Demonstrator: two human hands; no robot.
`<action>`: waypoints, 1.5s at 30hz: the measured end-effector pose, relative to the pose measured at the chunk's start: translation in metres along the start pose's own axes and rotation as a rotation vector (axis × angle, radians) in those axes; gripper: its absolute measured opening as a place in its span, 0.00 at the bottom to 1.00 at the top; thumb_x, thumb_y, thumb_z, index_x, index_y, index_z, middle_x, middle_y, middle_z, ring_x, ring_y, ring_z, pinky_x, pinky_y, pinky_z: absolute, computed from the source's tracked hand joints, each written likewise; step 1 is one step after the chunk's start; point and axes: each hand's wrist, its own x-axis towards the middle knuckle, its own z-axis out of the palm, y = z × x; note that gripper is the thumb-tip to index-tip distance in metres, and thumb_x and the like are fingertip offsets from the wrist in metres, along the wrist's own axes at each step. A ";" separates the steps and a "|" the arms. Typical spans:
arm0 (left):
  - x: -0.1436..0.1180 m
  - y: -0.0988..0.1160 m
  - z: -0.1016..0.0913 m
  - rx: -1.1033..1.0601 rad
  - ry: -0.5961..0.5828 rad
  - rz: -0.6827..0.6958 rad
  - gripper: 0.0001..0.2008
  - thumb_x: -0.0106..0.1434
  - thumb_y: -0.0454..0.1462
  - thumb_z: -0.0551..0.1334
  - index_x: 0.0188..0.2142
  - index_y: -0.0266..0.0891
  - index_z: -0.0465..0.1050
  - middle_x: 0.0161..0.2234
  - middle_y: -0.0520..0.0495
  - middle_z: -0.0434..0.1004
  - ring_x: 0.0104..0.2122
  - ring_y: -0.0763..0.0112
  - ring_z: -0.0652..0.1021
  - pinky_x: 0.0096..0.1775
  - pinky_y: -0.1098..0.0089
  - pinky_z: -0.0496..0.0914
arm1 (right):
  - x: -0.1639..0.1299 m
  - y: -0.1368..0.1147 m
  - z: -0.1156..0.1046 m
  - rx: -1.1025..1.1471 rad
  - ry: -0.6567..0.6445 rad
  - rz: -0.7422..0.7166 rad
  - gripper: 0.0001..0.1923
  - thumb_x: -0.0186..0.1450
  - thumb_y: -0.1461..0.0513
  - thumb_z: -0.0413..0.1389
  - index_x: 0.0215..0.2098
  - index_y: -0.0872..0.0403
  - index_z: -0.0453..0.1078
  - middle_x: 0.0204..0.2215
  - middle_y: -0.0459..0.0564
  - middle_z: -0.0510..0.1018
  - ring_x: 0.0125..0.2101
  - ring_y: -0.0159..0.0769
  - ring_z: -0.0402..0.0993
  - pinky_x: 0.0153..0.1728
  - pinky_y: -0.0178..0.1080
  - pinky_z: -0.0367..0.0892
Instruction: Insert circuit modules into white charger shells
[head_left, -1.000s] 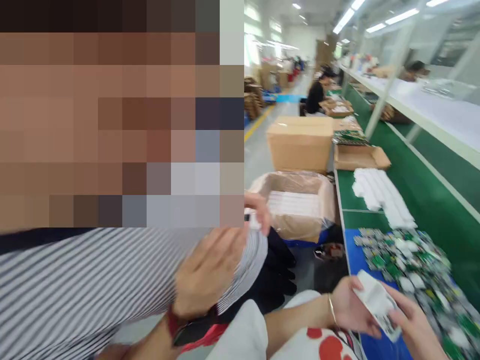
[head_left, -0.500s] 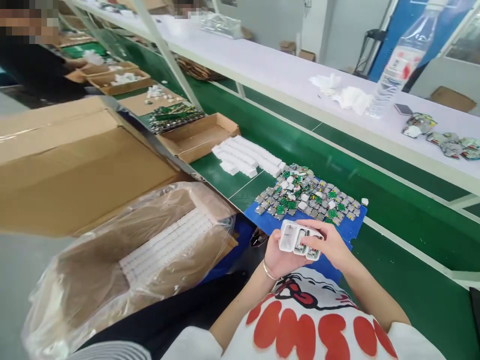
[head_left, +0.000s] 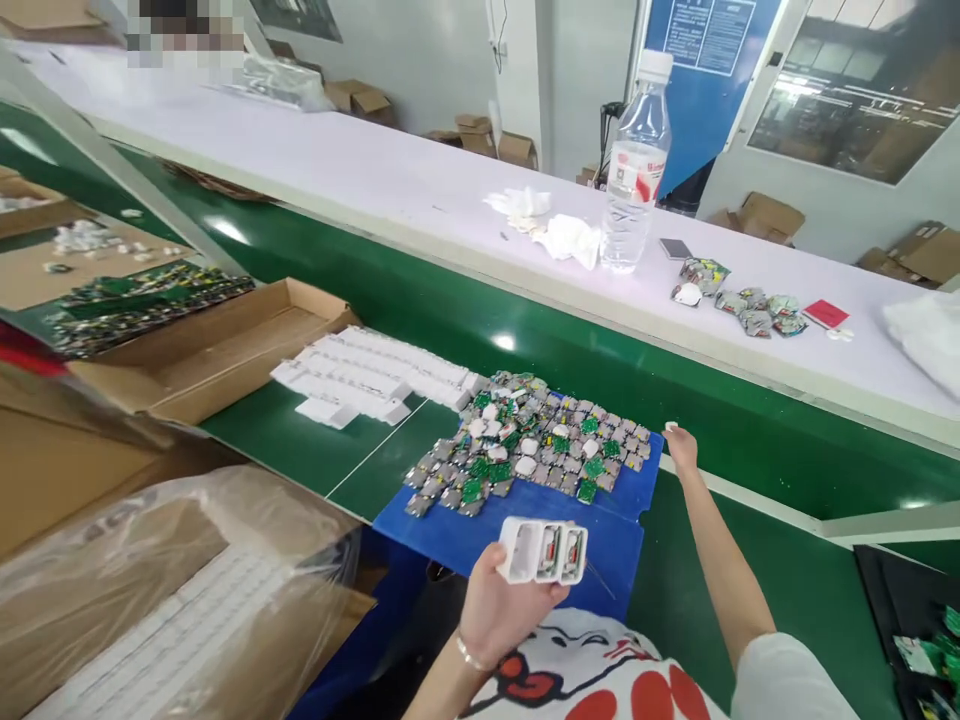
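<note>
My left hand [head_left: 499,605] holds a white plastic housing [head_left: 525,550] with three compartments, its open side facing up. Two compartments contain small parts with green and red on them, and the left one looks bare. Out to the right, my right hand [head_left: 681,450] reaches to the far edge of the bench, its fingers closed on a small white piece [head_left: 670,427]. Between the hands lies a pile of small grey and green circuit boards [head_left: 555,440] on a blue mat [head_left: 450,533], with several white pieces among them.
Rows of white housings [head_left: 367,372] lie left of the boards, beside a cardboard tray [head_left: 217,340]. A bag-lined carton [head_left: 180,560] stands at lower left. The raised shelf [head_left: 420,180] carries a water bottle [head_left: 636,170], tissues and more boards. A black tray [head_left: 877,610] is at right.
My right hand has left the housing and moved right to the small white piece. The left hand still holds the housing. The view has turned to the right.
</note>
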 end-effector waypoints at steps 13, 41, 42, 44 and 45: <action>0.035 0.005 -0.003 -0.080 0.091 0.149 0.11 0.53 0.37 0.61 0.36 0.42 0.78 0.42 0.43 0.79 0.40 0.58 0.76 0.39 0.63 0.67 | 0.073 0.049 -0.013 -0.034 0.302 0.007 0.14 0.62 0.59 0.56 0.44 0.59 0.69 0.46 0.55 0.72 0.47 0.43 0.69 0.50 0.50 0.65; 0.027 -0.013 0.026 0.171 -0.091 0.135 0.23 0.43 0.36 0.57 0.41 0.34 0.74 0.33 0.42 0.79 0.41 0.52 0.76 0.42 0.59 0.67 | -0.226 -0.042 0.020 0.234 0.045 -1.279 0.25 0.57 0.70 0.58 0.52 0.47 0.68 0.40 0.54 0.74 0.37 0.38 0.74 0.32 0.37 0.74; 0.025 -0.013 0.026 0.176 -0.094 0.142 0.24 0.44 0.36 0.57 0.42 0.34 0.73 0.33 0.42 0.79 0.41 0.52 0.76 0.42 0.59 0.67 | -0.227 -0.042 0.021 0.243 0.038 -1.283 0.25 0.56 0.70 0.57 0.52 0.47 0.68 0.40 0.53 0.74 0.37 0.37 0.75 0.32 0.37 0.74; 0.020 -0.012 0.025 0.185 -0.104 0.146 0.23 0.44 0.36 0.57 0.42 0.33 0.73 0.33 0.41 0.79 0.41 0.52 0.76 0.42 0.59 0.67 | -0.229 -0.042 0.023 0.254 0.025 -1.299 0.26 0.56 0.70 0.58 0.52 0.46 0.67 0.40 0.53 0.74 0.36 0.37 0.74 0.31 0.37 0.74; 0.017 -0.012 0.024 0.185 -0.108 0.148 0.23 0.44 0.36 0.57 0.41 0.33 0.74 0.33 0.41 0.79 0.41 0.52 0.76 0.41 0.59 0.67 | -0.229 -0.042 0.025 0.252 0.021 -1.305 0.27 0.56 0.70 0.58 0.52 0.46 0.67 0.40 0.53 0.74 0.36 0.37 0.74 0.32 0.37 0.74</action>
